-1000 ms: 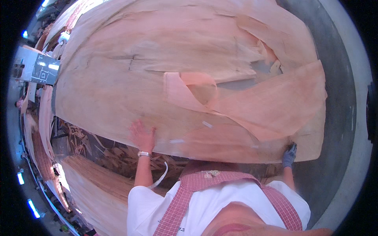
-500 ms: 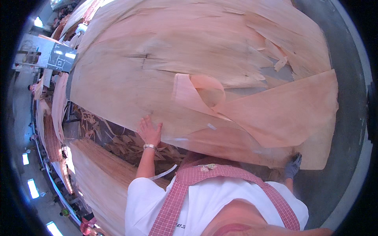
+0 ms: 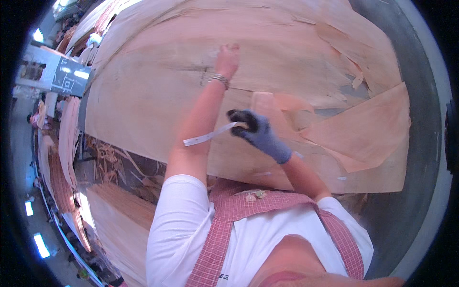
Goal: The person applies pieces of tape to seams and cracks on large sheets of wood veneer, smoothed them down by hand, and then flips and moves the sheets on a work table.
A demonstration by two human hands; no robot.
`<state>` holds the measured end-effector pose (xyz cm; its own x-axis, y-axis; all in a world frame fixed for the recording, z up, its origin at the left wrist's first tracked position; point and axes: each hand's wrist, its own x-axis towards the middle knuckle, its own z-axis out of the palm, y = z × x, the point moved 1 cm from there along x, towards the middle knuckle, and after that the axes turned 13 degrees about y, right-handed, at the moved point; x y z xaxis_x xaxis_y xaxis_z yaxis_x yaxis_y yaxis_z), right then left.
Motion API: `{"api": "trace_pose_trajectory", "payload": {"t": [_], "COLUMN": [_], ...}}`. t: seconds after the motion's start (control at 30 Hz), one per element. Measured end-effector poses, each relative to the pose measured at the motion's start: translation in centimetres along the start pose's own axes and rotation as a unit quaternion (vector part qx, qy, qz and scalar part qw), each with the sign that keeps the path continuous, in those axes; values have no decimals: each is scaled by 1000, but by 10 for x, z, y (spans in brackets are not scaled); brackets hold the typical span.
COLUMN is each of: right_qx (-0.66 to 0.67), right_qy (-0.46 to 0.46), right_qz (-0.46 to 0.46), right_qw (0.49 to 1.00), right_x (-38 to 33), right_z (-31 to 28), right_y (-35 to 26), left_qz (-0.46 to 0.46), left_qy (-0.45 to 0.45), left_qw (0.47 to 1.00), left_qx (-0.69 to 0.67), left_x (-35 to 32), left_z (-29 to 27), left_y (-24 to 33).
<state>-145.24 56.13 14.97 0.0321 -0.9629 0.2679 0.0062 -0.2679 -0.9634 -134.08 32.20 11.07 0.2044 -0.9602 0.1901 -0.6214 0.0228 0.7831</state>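
A large thin sheet of pale wood veneer (image 3: 153, 100) covers the table in front of me. My left hand (image 3: 227, 57), bare with a metal wrist band, is stretched far out and lies flat on the sheet, fingers apart. My right hand (image 3: 256, 131) wears a dark grey glove and is closed on a narrow white strip (image 3: 205, 138) that sticks out to the left, over the veneer. Just beyond the glove a torn flap of veneer (image 3: 267, 105) curls up, beside a loose triangular veneer piece (image 3: 363, 129).
The table's grey surface (image 3: 425, 143) shows at the right. Veneer scraps (image 3: 114, 158) lie heaped below the sheet's near left edge, with another veneer stack (image 3: 114, 215) lower left. A grey machine box (image 3: 67, 79) stands at the far left.
My left hand has left the sheet's near edge and reached far out over the veneer. My right hand has come up from the lower right edge to the middle, now holding a white strip.
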Motion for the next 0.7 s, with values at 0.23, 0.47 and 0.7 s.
{"api": "trace_pose_trajectory", "payload": {"t": [0.23,0.47,0.7], "right_qx": [61,-44,-173], "right_qy": [-52,-99,-131], "right_qz": [303,354,240], "right_qw": [950,929,946], "right_x": [53,71,75], "right_z": [121,152,174], "right_y": [-13,-27,-44], "left_qz": [34,62,263], "left_qy": [-53,-119,-136], "left_qw": [997,987,947], "left_qx": [47,83,123], "left_x": [36,37,37], "left_z": [-23,-49,-64], "left_y": [-46,-51,-83]}}
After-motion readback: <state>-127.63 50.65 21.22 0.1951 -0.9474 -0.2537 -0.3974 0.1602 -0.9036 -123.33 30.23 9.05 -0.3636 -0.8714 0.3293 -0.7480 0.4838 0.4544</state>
